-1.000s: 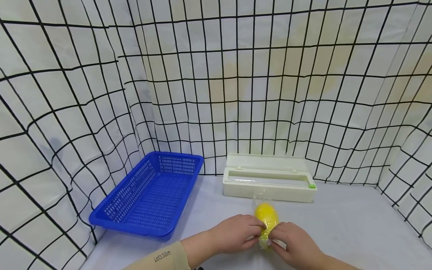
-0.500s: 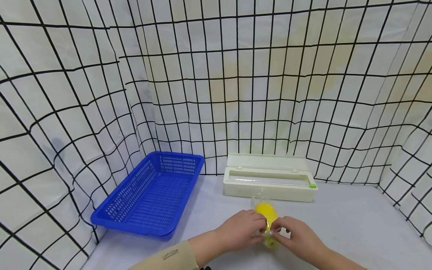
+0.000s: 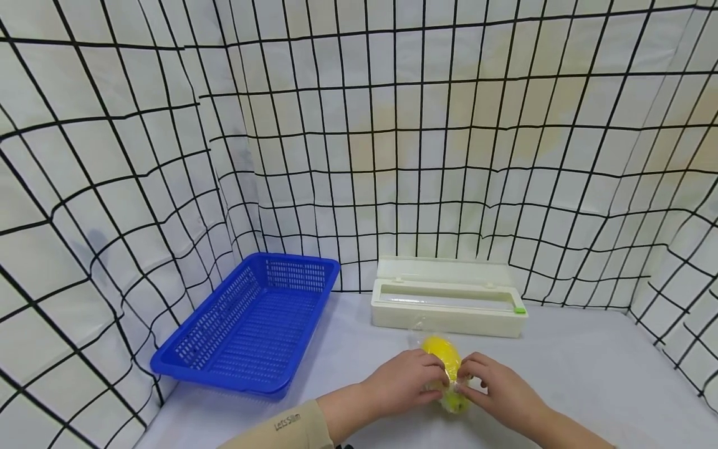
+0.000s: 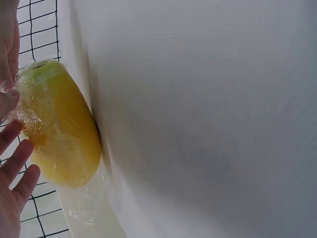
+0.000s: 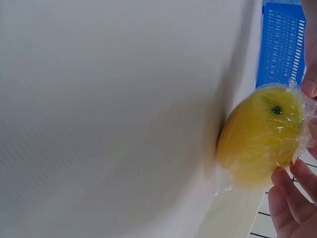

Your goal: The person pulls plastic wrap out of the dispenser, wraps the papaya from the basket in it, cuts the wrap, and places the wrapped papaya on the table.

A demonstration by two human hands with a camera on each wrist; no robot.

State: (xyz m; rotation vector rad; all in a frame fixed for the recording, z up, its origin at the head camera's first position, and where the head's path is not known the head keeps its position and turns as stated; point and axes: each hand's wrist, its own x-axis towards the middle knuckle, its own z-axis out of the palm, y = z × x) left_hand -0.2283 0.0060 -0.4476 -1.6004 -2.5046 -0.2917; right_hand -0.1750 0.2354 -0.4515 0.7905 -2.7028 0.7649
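A yellow oblong fruit (image 3: 440,347) with a greenish stem end lies on the white table under clear cling film (image 4: 83,210). My left hand (image 3: 405,383) is at its left side, thumb and fingertips pinching gathered film on top. From the right, my right hand (image 3: 502,391) pinches the same bunched film, its fingertips close to the left ones. The wrist views show the film wrinkled tightly round the fruit (image 5: 257,134), with a loose flap spreading from the far end. Part of the fruit's top is hidden behind the fingers in the head view.
Behind the fruit stands a white cling film box (image 3: 449,319), lid up, a roll inside and a green slider at its right end. A blue perforated basket (image 3: 307,330) is on the left. White sheets with a black grid surround the table at the back and sides.
Both hands have shifted slightly right and pulled the film from the near end up over the fruit. The greenish end now shows below the fingers.
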